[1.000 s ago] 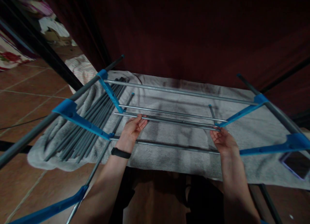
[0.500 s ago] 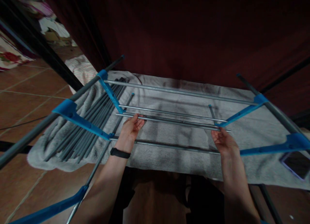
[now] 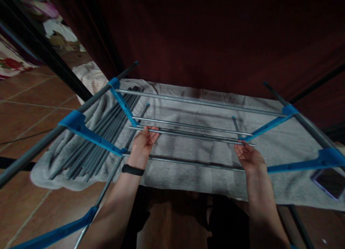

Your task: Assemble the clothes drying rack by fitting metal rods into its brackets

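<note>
A thin grey metal rod (image 3: 194,135) runs across the middle of a rack frame (image 3: 88,134) made of grey tubes and blue plastic connectors. My left hand (image 3: 142,144), with a black band on the wrist, holds the rod's left end with curled fingers. My right hand (image 3: 249,155) grips the rod's right end beside a blue connector (image 3: 265,127). Other rods (image 3: 199,102) sit fixed in the frame in front of and behind the held one.
A grey towel (image 3: 188,177) lies on the tiled floor under the frame. A bundle of loose grey rods (image 3: 94,148) rests on its left part. A dark red curtain (image 3: 215,37) hangs behind. A phone (image 3: 327,182) lies at the right edge.
Both hands have shifted slightly with the rod, which now sits a little further left and closer to the neighbouring fixed rod. The frame has not moved.
</note>
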`<action>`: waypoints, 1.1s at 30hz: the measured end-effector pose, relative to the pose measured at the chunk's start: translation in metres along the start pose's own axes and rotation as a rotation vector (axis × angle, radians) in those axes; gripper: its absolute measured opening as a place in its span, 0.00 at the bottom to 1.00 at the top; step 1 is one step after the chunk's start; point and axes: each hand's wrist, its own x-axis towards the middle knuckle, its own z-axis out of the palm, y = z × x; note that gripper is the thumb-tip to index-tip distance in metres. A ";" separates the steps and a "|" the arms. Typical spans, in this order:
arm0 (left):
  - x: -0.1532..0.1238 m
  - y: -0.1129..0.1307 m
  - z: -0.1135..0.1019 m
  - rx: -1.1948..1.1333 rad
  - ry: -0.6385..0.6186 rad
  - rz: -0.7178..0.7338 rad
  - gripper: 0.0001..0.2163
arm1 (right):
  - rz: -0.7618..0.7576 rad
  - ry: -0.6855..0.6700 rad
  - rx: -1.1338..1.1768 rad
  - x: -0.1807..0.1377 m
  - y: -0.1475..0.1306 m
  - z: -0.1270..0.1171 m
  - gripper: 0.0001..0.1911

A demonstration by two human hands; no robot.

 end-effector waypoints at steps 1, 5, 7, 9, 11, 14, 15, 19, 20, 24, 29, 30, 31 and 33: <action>0.001 0.000 -0.001 0.003 -0.001 0.005 0.11 | -0.003 0.000 -0.001 0.000 0.000 0.000 0.13; 0.001 -0.002 -0.001 0.009 -0.002 0.031 0.10 | -0.033 0.018 -0.004 0.000 0.002 0.001 0.13; 0.000 -0.003 0.000 0.010 0.004 0.038 0.09 | -0.038 0.029 -0.007 -0.001 0.002 0.001 0.13; -0.001 -0.003 0.001 0.018 0.006 0.034 0.09 | -0.029 0.050 -0.008 -0.001 0.002 0.001 0.13; -0.003 -0.003 0.003 0.025 -0.004 0.017 0.10 | -0.017 0.072 -0.003 -0.001 0.001 0.001 0.13; -0.005 -0.003 0.005 0.031 -0.015 -0.006 0.11 | 0.005 0.086 0.000 -0.001 0.000 0.002 0.13; -0.005 -0.003 0.005 0.034 -0.018 -0.007 0.11 | 0.012 0.087 0.001 -0.001 0.000 0.002 0.14; -0.003 -0.003 0.004 0.039 -0.037 -0.012 0.11 | 0.024 0.080 0.001 0.001 -0.001 0.001 0.14; -0.002 -0.003 0.003 0.038 -0.040 -0.013 0.11 | 0.021 0.072 -0.001 0.001 -0.001 0.000 0.14; 0.000 -0.005 0.001 0.029 -0.051 -0.007 0.10 | 0.000 0.016 -0.020 0.003 0.002 0.000 0.13; -0.002 -0.005 0.001 0.012 -0.040 -0.023 0.10 | -0.042 -0.016 -0.015 0.004 0.006 0.000 0.14; -0.002 -0.005 0.002 0.010 -0.037 -0.027 0.10 | -0.043 -0.014 -0.015 0.004 0.006 0.000 0.14; -0.002 -0.005 0.002 0.008 -0.033 -0.028 0.10 | -0.041 -0.012 -0.016 0.004 0.006 0.000 0.14; -0.003 -0.004 0.003 0.004 -0.023 -0.032 0.10 | -0.033 0.003 -0.017 0.003 0.005 0.000 0.14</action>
